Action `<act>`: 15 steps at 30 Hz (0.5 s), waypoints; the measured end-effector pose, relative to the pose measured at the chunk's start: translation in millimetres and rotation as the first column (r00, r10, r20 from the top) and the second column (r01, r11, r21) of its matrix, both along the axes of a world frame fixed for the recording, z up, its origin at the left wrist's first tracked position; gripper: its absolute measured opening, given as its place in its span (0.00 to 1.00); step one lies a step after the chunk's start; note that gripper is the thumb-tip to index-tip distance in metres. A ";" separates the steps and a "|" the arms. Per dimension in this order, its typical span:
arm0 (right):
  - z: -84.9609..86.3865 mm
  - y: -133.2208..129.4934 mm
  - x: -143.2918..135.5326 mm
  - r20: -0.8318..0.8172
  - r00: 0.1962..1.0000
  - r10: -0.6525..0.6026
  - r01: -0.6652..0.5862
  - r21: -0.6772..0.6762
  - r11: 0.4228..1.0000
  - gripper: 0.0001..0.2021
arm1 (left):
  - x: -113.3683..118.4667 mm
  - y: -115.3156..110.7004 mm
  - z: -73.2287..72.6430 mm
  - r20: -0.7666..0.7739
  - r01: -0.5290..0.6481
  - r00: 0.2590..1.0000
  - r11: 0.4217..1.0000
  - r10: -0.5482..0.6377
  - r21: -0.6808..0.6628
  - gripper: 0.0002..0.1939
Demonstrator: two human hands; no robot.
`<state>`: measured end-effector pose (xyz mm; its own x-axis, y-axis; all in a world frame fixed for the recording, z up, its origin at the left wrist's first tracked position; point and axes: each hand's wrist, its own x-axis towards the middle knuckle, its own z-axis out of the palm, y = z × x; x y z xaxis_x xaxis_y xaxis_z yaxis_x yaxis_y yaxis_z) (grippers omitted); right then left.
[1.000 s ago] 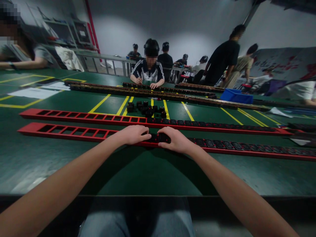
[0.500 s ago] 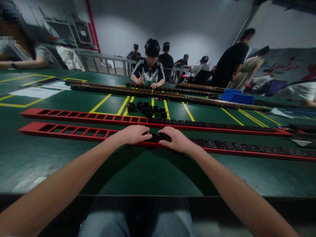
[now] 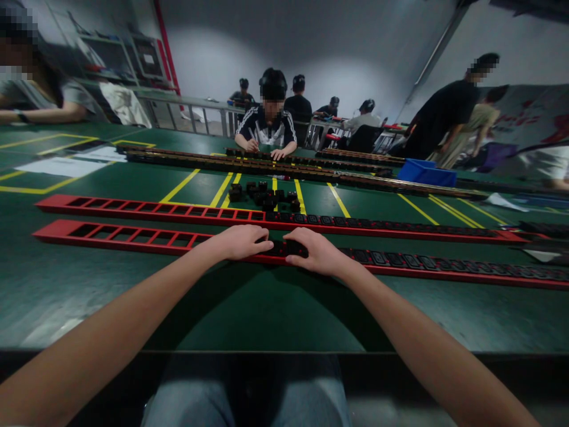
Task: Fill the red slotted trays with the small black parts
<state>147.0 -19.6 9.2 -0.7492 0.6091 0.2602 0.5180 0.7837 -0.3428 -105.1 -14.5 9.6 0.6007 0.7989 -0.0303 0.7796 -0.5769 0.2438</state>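
Both hands rest on the nearer of two long red slotted frames, close together near its middle. My left hand has its thumb and fingers closed around a black block in the frame, mostly hidden by the hand. My right hand curls thumb and fingers across another black block. Between the hands, a bit of black block shows in the frame. To the right the slots hold a row of black blocks; to the left they are vacant. The farther red frame lies parallel, filled likewise.
Loose black blocks lie in a pile behind the frames. Beyond are long dark rails, a blue bin and white papers. A person works across the green table; others sit or stand farther off.
My hands stay in the same place on the near frame. In the background at right, two standing people have moved to the right.
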 end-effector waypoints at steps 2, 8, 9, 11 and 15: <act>0.0 0.0 0.3 -0.009 1.000 0.007 -0.007 0.001 1.000 0.22 | -0.6 1.2 -1.3 0.004 -0.003 1.000 1.000 0.003 -0.002 0.25; 0.1 0.2 0.4 -0.008 1.000 0.014 -0.014 0.004 1.000 0.21 | -0.6 1.4 -2.2 0.001 -0.009 1.000 1.000 0.009 0.002 0.25; -0.1 0.3 0.3 -0.008 1.000 0.015 -0.015 0.006 1.000 0.21 | -0.4 1.1 -1.9 -0.001 -0.011 1.000 1.000 0.011 0.002 0.25; -0.5 0.3 0.1 -0.010 1.000 0.013 -0.013 0.007 1.000 0.21 | -0.3 0.7 -1.8 -0.002 -0.011 1.000 1.000 0.011 -0.001 0.25; -0.1 -0.4 -0.3 -0.019 1.000 0.004 -0.004 0.004 1.000 0.20 | -0.8 1.2 -2.5 -0.002 -0.003 1.000 1.000 0.003 0.003 0.25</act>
